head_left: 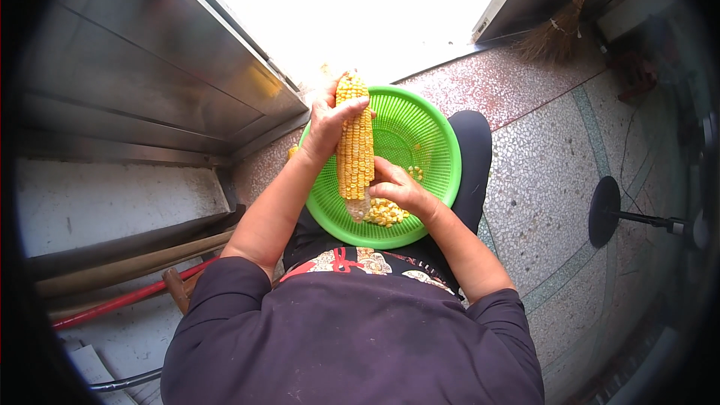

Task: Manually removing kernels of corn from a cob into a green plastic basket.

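Observation:
A large ear of yellow corn (354, 140) is held above a bright green plastic colander basket (448, 152) that rests on my lap. My left hand (329, 118) wraps around the ear's upper part, thumb across the front. At the lower end, my right hand (396, 185) grips the ear's right edge, its thumb beside the bare whitish cob (355, 211) where kernels are gone. Loose corn kernels (387, 214) lie heaped in the near part of the basket, partly hidden by my right hand and the cob. A few more stick to its right wall.
Left stands a metal door panel (169, 67), open onto a bright doorway (349, 5). Wooden and red poles (140, 288) lie at lower left. On the speckled floor (529, 180) stands a fan's round base (605, 212). A straw broom (554, 34) leans at upper right.

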`<action>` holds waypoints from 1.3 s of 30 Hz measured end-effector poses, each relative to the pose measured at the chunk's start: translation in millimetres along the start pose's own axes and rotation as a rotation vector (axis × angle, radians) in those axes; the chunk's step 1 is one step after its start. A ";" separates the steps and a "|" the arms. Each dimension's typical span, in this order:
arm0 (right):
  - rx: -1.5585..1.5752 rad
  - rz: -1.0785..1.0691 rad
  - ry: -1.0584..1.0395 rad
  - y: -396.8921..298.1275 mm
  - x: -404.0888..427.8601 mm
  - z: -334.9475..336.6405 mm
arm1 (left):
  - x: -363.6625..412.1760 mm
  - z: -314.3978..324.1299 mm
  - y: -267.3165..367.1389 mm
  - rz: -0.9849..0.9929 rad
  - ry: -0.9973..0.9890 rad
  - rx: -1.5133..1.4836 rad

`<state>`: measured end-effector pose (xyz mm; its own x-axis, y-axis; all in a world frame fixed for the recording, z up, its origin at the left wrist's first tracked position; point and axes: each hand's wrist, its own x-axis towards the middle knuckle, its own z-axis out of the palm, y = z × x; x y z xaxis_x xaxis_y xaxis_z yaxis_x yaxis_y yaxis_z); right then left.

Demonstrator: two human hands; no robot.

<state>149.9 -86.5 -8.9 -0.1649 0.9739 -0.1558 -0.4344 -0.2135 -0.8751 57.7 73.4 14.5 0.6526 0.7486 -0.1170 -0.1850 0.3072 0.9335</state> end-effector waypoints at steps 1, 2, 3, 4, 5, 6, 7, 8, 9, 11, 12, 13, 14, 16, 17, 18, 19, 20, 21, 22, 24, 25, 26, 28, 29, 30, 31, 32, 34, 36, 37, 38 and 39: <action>-0.055 -0.017 0.013 -1.3 -0.3 0.8 | -0.1 0.2 0.2 0.000 0.000 0.000; -0.055 -0.017 0.012 -1.9 -0.2 1.1 | -0.2 0.3 0.4 -0.005 0.002 -0.009; -0.061 0.000 0.027 -2.4 -0.4 1.4 | -0.4 0.5 0.4 -0.011 0.004 -0.017; -0.066 0.017 0.040 -2.6 -0.4 1.5 | -0.3 0.7 0.4 -0.011 0.005 -0.017; -0.071 0.033 0.054 -2.7 -0.5 1.7 | -0.1 0.9 0.5 -0.004 0.002 -0.017; -0.072 0.033 0.054 -1.7 -0.4 1.4 | 0.1 1.0 0.7 0.002 0.000 -0.017; -0.049 0.037 0.065 0.7 -0.2 0.6 | 0.0 0.9 0.3 0.003 0.000 -0.016; -0.026 0.041 0.076 3.5 0.2 -0.5 | 0.0 0.6 -0.7 0.007 0.000 -0.020; -0.026 0.040 0.077 7.9 1.2 -3.3 | 0.0 1.1 -1.2 0.011 -0.001 -0.024; 0.045 0.025 0.059 15.6 3.4 -8.6 | 0.1 1.5 0.7 -0.020 -0.002 -0.055; 0.046 0.026 0.058 16.2 3.6 -8.0 | -0.2 0.6 1.6 -0.051 0.002 -0.085; 0.041 0.000 0.069 17.0 3.5 -7.2 | 0.3 -0.9 1.2 -0.051 0.004 -0.084; 0.037 -0.026 0.081 17.7 3.5 -6.5 | 1.3 -2.6 0.1 -0.035 0.009 -0.061; 0.021 -0.012 0.042 9.2 2.7 -0.7 | 0.9 -3.4 -2.3 -0.019 0.018 -0.038; 0.005 0.001 0.004 6.3 2.5 1.3 | -0.2 -1.3 -4.5 0.034 0.032 0.034; 0.029 0.017 -0.046 6.1 3.5 -0.2 | -0.6 1.0 -5.4 0.086 0.041 0.105; 0.029 0.017 -0.043 5.9 2.7 0.2 | -0.5 1.2 -4.2 0.085 0.039 0.104; 0.046 -0.012 -0.021 5.3 1.7 1.3 | -0.3 1.1 -2.1 0.049 0.027 0.111; 0.064 -0.039 0.000 3.5 1.3 3.1 | -0.4 0.6 -0.7 0.014 0.017 0.119; 0.063 -0.039 0.000 2.5 0.8 4.2 | -0.5 0.0 -1.3 0.013 0.017 0.118; 0.086 -0.060 0.055 1.4 0.3 5.7 | -0.7 -1.4 -3.1 0.018 -0.039 0.040; 0.086 -0.060 0.054 1.9 0.4 5.0 | -0.4 -1.7 -3.1 0.018 -0.039 0.040; 0.114 -0.071 0.034 2.6 0.3 3.3 | 0.2 -2.1 -2.9 0.012 -0.058 0.033; 0.141 -0.066 -0.014 0.9 -0.2 1.3 | 0.8 -3.9 -4.3 0.005 -0.076 0.026; 0.141 -0.066 -0.014 1.7 -0.1 1.3 | 1.2 -6.1 -7.1 0.022 -0.067 0.054; 0.152 -0.077 -0.011 3.1 0.0 1.4 | 1.6 -6.7 -8.3 0.038 -0.060 0.082; 0.163 -0.088 -0.008 3.9 -0.2 1.8 | 1.7 -6.6 -9.4 0.037 -0.061 0.082; 0.163 -0.088 -0.007 3.9 -0.9 2.4 | 1.8 -6.0 -10.4 0.036 -0.057 0.067; 0.173 -0.098 0.032 4.2 -2.1 3.4 | 0.7 -3.8 -8.0 0.035 -0.053 0.054; 0.177 -0.078 0.007 2.3 -1.2 1.2 | -0.4 -2.0 -2.9 -0.028 -0.035 -0.103; 0.179 -0.057 -0.018 0.0 -1.0 0.5 | 0.1 -3.3 -4.8 -0.028 -0.034 -0.102; 0.170 -0.035 -0.042 -2.9 -2.2 0.5 | 1.1 -5.7 -8.5 0.004 -0.041 -0.051; 0.171 -0.036 -0.041 -4.2 -2.3 0.8 | 1.7 -5.6 -8.9 0.035 -0.050 0.000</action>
<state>151.4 -87.9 -4.5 -0.1811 0.9779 -0.1043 -0.5840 -0.1922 -0.7887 56.3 75.2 4.1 0.6813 0.7289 -0.0673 -0.2082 0.2811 0.9368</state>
